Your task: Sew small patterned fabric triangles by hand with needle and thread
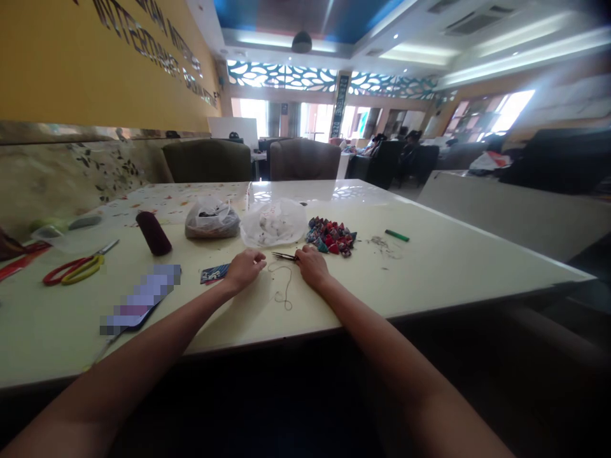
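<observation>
My right hand rests on the cream table with its fingers closed round small dark thread snips, whose tips point left. My left hand lies a little to the left, fingers curled in a pinch, seemingly on the end of a thin dark thread that loops on the table between the two hands. A small blue patterned fabric piece lies just left of the left hand. A pile of small colourful fabric triangles sits beyond the right hand.
Two plastic bags stand behind the hands, beside a dark maroon thread spool. Red and yellow scissors lie at the left, a blurred phone near the front edge, a green pen to the right. Chairs stand beyond the table.
</observation>
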Available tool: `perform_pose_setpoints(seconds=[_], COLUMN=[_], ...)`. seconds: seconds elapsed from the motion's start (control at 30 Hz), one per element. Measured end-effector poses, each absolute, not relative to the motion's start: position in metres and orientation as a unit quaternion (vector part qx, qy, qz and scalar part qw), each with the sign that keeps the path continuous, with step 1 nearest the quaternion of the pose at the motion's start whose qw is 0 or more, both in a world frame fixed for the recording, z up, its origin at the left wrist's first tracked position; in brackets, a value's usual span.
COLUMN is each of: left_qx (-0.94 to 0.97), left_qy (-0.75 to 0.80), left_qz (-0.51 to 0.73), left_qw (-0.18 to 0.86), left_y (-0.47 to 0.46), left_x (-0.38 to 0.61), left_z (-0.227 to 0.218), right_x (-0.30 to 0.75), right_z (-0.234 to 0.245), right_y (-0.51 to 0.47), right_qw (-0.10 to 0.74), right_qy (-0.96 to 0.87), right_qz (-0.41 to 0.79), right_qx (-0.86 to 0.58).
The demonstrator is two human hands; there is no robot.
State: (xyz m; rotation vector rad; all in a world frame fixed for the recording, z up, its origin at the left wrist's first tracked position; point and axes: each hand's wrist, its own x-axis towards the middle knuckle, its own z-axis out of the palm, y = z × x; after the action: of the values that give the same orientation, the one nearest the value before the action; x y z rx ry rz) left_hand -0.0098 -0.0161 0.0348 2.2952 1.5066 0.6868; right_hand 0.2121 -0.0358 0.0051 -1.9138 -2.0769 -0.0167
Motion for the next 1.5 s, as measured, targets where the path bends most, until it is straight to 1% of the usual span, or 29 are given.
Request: perform_pose_setpoints(seconds=[0.2, 0.37, 0.47, 0.57, 0.67, 0.77, 0.9, 1.03, 1.1, 1.33, 1.5], left_qx=[0.778, 0.750, 0.716, 0.665, 0.611, 0.564, 0.528, 0.501, 0.481, 0.378, 0.356], left_qy=[0.566, 0.573, 0.572, 0.562, 0.529, 0.490, 0.431, 0.389, 0.384, 0.372, 0.387], left_qz=[0.208, 0.238, 0.274, 0.314, 0.357, 0.399, 0.440, 0.482, 0.509, 0.608, 0.637], left_qw=[0.175, 0.229, 0.291, 0.379, 0.469, 0.532, 0.585, 0.604, 0.602, 0.590, 0.564], left_y=[0.005, 0.010, 0.012, 0.011, 0.006, -0.002, -0.013, -0.020, -0.020, -0.009, -0.011], left_x=[0.021, 0.024, 0.014, 0.002, -0.006, -0.010, -0.007, -0.006, -0.011, -0.059, -0.104], left_z=[0.015, 0.013, 0.014, 0.018, 0.024, 0.033, 0.044, 0.055, 0.061, 0.085, 0.098], right_x=[0.213, 0.223, 0.234, 0.239, 0.231, 0.207, 0.165, 0.146, 0.152, 0.215, 0.250], right_z=[0.000, -0.001, -0.001, -0.001, 0.005, 0.014, 0.019, 0.020, 0.022, 0.040, 0.046], right_y=[-0.039, -0.036, -0.033, -0.033, -0.038, -0.045, -0.054, -0.062, -0.065, -0.073, -0.075], right_qw=[0.172, 0.220, 0.242, 0.264, 0.316, 0.374, 0.413, 0.474, 0.496, 0.504, 0.514], right_qy=[-0.719, -0.657, -0.609, -0.579, -0.572, -0.603, -0.637, -0.578, -0.547, -0.533, -0.534], right_qz=[0.001, 0.009, 0.026, 0.050, 0.066, 0.129, 0.283, 0.483, 0.521, 0.517, 0.482], right_qx=[-0.674, -0.721, -0.755, -0.770, -0.754, -0.693, -0.586, -0.456, -0.428, -0.441, -0.467])
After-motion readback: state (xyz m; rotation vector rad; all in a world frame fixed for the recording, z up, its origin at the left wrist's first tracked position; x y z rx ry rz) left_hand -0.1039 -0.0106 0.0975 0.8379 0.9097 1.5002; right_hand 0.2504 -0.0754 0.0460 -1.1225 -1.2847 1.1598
